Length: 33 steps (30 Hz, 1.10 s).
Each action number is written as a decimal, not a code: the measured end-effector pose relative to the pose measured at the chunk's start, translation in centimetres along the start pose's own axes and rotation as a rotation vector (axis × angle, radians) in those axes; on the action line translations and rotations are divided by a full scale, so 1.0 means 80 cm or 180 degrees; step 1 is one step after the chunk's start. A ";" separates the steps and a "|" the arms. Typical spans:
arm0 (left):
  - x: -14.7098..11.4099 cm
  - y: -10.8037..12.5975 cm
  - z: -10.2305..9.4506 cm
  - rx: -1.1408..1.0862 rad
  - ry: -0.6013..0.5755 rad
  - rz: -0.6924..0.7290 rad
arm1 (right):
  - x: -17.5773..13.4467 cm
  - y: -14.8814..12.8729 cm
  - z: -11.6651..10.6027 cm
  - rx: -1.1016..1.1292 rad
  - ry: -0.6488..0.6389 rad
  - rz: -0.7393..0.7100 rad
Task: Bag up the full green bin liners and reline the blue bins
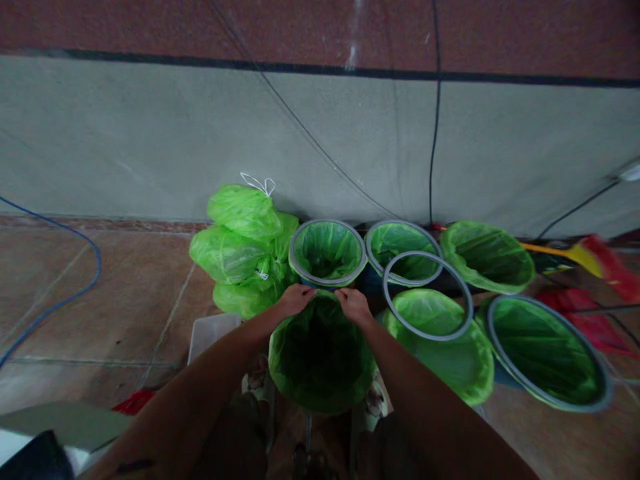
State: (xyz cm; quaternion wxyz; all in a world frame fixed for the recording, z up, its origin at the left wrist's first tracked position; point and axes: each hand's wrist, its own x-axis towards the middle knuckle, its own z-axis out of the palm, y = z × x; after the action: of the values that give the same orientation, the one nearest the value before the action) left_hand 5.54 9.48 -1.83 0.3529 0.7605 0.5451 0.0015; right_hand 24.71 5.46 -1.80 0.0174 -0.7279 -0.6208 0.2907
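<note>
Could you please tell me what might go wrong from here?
The left hand and right hand grip only the far edge of the green bin liner, so its near side might slip or sag. The loose gray ring is not seated around the neighboring liner, so a knock could shift it. The tied green bags are piled up, so they might topple if bumped.
</note>
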 end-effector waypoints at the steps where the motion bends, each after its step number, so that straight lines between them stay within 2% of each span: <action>1: -0.003 -0.003 0.000 0.0015 -0.0049 0.0126 | 0.000 0.003 0.001 0.0058 -0.0023 -0.0125; 4: -0.010 -0.008 -0.001 0.0305 -0.0086 0.0380 | 0.001 0.009 0.000 0.0150 -0.0060 -0.0413; 7: -0.014 -0.007 -0.006 0.0656 -0.0157 0.0334 | 0.003 0.013 -0.006 0.0062 -0.0128 -0.0598; 12: -0.015 -0.001 -0.016 0.0657 -0.0317 0.0292 | 0.004 0.019 -0.017 -0.0292 -0.0456 -0.0871; 17: -0.016 -0.004 -0.022 0.0826 -0.0420 0.0400 | 0.004 0.019 -0.015 -0.0451 -0.0614 -0.0824; 22: -0.018 -0.012 -0.023 0.0699 -0.0438 0.0286 | 0.004 0.015 -0.004 -0.0704 -0.0686 -0.0674; 27: -0.011 -0.012 -0.023 0.0091 -0.0183 0.0454 | 0.002 0.014 -0.012 -0.0423 -0.0574 -0.0619; 29: -0.005 -0.009 -0.020 -0.0067 -0.0089 0.0472 | 0.004 0.012 -0.017 -0.0151 -0.0388 -0.0662; 33: 0.007 -0.004 -0.010 0.0094 0.0061 0.0464 | 0.013 0.001 -0.015 0.0425 0.0059 -0.0704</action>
State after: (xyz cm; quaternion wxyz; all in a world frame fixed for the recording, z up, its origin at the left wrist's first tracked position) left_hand 5.15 10.45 -1.60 0.3353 0.8032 0.4916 0.0265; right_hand 25.34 6.76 -1.23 0.1035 -0.6549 -0.6763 0.3209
